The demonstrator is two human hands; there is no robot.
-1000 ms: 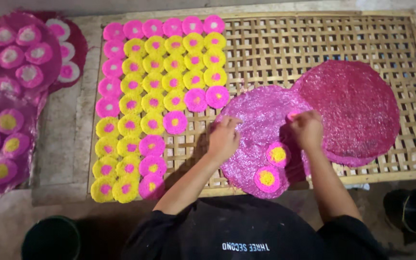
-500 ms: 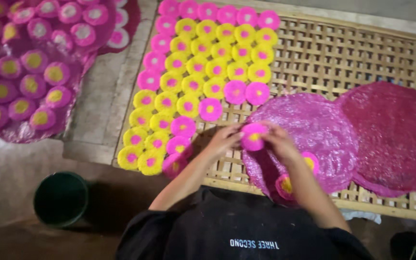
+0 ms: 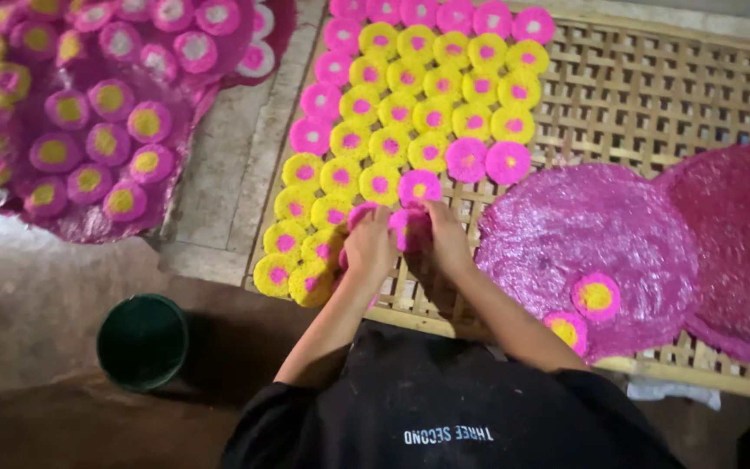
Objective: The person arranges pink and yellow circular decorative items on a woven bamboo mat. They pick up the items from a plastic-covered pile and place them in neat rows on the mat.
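Reaching forward side by side, both forearms stretched over the near edge of the woven bamboo rack (image 3: 653, 78). The left hand (image 3: 368, 246) and right hand (image 3: 444, 236) pinched a small pink disc (image 3: 410, 227) between their fingertips, low on the rack, just below the rows of yellow and pink discs (image 3: 418, 104). It was round, fuzzy and bright pink. Right of it lay a large pink mat (image 3: 592, 234).

Looks like a small home food workshop, set on a bare concrete floor (image 3: 36, 287). Woven bamboo drying rack (image 3: 696, 95) laid with rows of pink and yellow crackers (image 3: 410, 113); more on a round tray (image 3: 219, 104) alongside, green bucket (image 3: 142, 340) nearby.
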